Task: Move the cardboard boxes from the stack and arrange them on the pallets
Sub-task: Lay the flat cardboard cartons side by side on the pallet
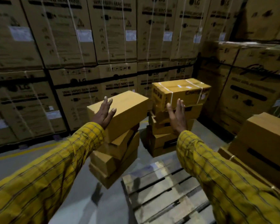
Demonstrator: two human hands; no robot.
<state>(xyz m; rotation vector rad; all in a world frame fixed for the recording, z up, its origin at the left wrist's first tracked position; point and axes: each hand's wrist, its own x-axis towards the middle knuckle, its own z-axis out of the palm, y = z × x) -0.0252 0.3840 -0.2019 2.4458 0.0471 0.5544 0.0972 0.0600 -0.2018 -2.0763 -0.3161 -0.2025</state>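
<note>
Yellow-sleeved arms reached out, fingers straight, holding nothing. The left hand [104,113] lay against the top box [120,111] of a leaning stack beside the wooden pallet [162,191]; the right hand [176,116] neared the strapped box [181,92] beyond it. A push could probably topple that crooked stack.

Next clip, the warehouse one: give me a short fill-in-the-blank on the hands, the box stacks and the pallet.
1. The top box of the right stack is bound with white ____.
2. Both the left hand and the right hand have their fingers ____.
3. The wooden pallet lies on the ____.
4. The person's sleeves are checked and ____ in colour.

Missing words: straps; straight; floor; yellow
</note>
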